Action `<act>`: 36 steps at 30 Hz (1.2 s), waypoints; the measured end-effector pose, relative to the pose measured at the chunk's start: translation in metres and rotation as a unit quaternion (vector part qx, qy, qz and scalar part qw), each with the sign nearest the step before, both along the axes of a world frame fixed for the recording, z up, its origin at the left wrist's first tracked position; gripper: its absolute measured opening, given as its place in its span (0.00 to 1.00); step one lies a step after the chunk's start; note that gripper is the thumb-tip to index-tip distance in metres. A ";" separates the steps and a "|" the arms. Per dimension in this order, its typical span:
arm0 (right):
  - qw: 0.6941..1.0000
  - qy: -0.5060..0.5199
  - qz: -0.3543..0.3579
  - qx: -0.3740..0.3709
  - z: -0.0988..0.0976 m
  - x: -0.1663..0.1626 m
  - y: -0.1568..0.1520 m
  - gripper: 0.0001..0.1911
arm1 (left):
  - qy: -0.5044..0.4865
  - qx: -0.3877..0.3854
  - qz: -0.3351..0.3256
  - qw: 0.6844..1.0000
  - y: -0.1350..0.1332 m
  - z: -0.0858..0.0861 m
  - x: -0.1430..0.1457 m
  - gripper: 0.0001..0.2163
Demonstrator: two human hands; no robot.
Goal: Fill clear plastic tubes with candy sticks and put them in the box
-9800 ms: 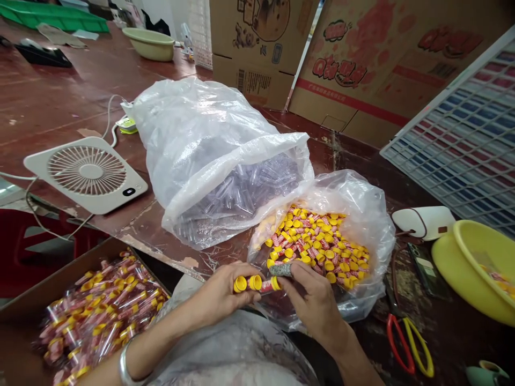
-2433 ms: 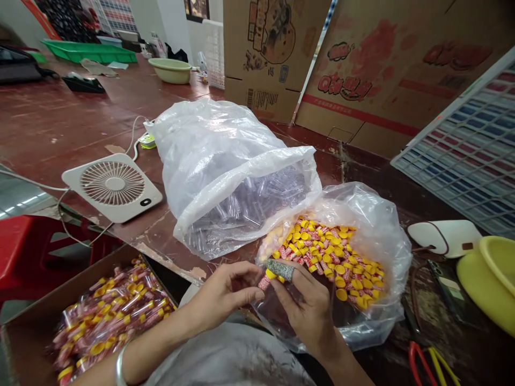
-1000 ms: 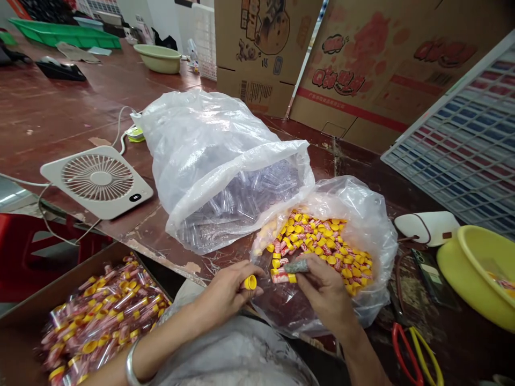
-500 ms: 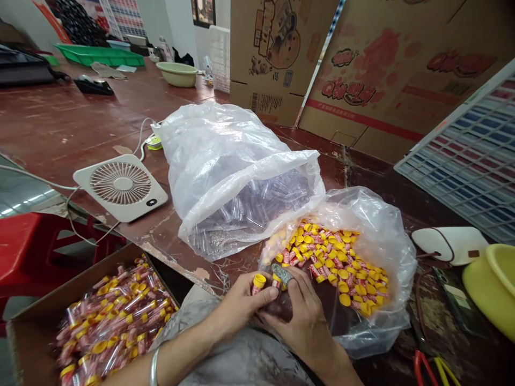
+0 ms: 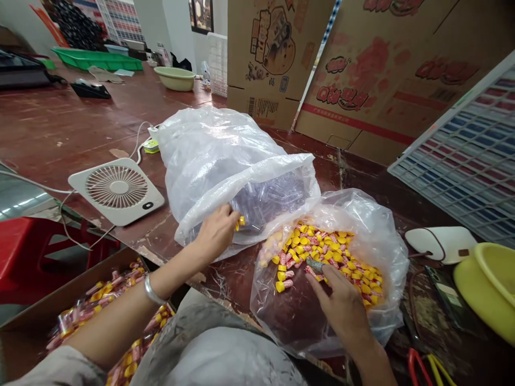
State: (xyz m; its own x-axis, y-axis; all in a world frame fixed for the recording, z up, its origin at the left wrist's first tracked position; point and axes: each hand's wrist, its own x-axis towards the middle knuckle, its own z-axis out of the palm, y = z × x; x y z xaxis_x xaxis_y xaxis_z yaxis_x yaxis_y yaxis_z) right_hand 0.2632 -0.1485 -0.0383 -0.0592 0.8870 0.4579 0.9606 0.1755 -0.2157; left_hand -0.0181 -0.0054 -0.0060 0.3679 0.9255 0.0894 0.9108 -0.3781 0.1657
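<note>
My left hand (image 5: pixel 216 232) reaches into the mouth of a large clear plastic bag (image 5: pixel 225 155) full of empty clear tubes (image 5: pixel 273 194); its fingers are curled round a yellow-capped piece (image 5: pixel 240 220). My right hand (image 5: pixel 341 303) is inside a second plastic bag (image 5: pixel 362 225) of yellow-capped red-and-white candy pieces (image 5: pixel 330 252), fingers curled down onto the pile, with a grey fingertip cover (image 5: pixel 315 265) on the index finger. Whether it grips a piece is hidden.
A cardboard box (image 5: pixel 24 311) of filled tubes sits at lower left. A white flat fan (image 5: pixel 116 188) with cable lies on the red-brown table (image 5: pixel 60 128). Yellow basins (image 5: pixel 486 284), a white pouch (image 5: pixel 440 242) and scissors (image 5: pixel 426 367) are at right. Cartons (image 5: pixel 362 69) and a grid tray (image 5: pixel 462 155) stand behind.
My hands have parted: the left went forward into the bag of clear tubes, the right went out into the bag of yellow-capped pieces.
</note>
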 end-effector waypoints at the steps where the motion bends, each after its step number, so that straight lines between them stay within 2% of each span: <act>1: 1.000 -0.005 0.000 -0.015 -0.002 0.002 0.000 0.15 | 0.025 0.004 0.023 0.999 0.007 0.000 0.000 0.13; 5: 0.991 -0.016 0.085 -0.104 -0.006 -0.013 0.000 0.03 | 0.032 0.011 0.096 0.995 0.021 -0.007 0.012 0.14; 7: 0.979 -0.038 0.135 -0.150 -0.006 -0.025 0.000 0.08 | 0.027 0.012 0.119 0.992 0.023 -0.012 0.016 0.16; 9: 0.970 -0.071 0.156 -0.170 -0.006 -0.033 0.000 0.13 | 0.006 0.012 0.131 0.991 0.023 -0.015 0.017 0.16; 13: 0.968 -0.108 0.159 -0.159 -0.010 -0.035 -0.002 0.10 | -0.129 -0.011 0.114 0.985 0.009 -0.014 0.008 0.15; 15: 0.975 -0.089 0.153 -0.132 -0.013 -0.033 -0.003 0.06 | -0.233 -0.072 0.067 0.968 -0.007 -0.012 0.002 0.13; 17: 0.989 -0.017 0.121 -0.083 -0.013 -0.031 -0.003 0.03 | -0.333 -0.176 -0.010 0.926 -0.028 -0.010 -0.002 0.11; 19: 0.988 0.127 0.071 -0.050 -0.011 -0.032 -0.003 0.02 | -0.405 -0.294 -0.076 0.862 -0.051 -0.011 -0.001 0.10; 20: 0.974 0.216 0.052 -0.048 -0.009 -0.034 -0.002 0.04 | -0.430 -0.347 -0.092 0.829 -0.062 -0.012 0.001 0.10; 22: 0.924 0.376 0.038 -0.060 -0.002 -0.039 -0.001 0.08 | -0.459 -0.429 -0.099 0.772 -0.081 -0.014 0.006 0.11; 24: 0.884 0.457 0.060 -0.080 0.005 -0.045 0.000 0.11 | -0.477 -0.471 -0.101 0.735 -0.094 -0.017 0.012 0.11; 26: 0.885 0.442 0.098 -0.105 0.013 -0.051 0.000 0.10 | -0.496 -0.481 -0.101 0.716 -0.101 -0.018 0.017 0.12; 30: 0.937 0.283 0.174 -0.108 0.024 -0.057 -0.002 0.09 | -0.554 -0.492 -0.096 0.664 -0.104 -0.018 0.021 0.14; 31: 0.946 0.243 0.193 -0.096 0.025 -0.059 -0.003 0.12 | -0.571 -0.496 -0.091 0.647 -0.104 -0.019 0.022 0.15; 34: 0.962 0.154 0.220 -0.052 0.021 -0.066 -0.005 0.30 | -0.614 -0.510 -0.059 0.600 -0.105 -0.022 0.023 0.16; 36: 0.971 0.126 0.201 -0.011 0.015 -0.074 -0.007 0.31 | -0.630 -0.522 -0.041 0.573 -0.107 -0.024 0.025 0.17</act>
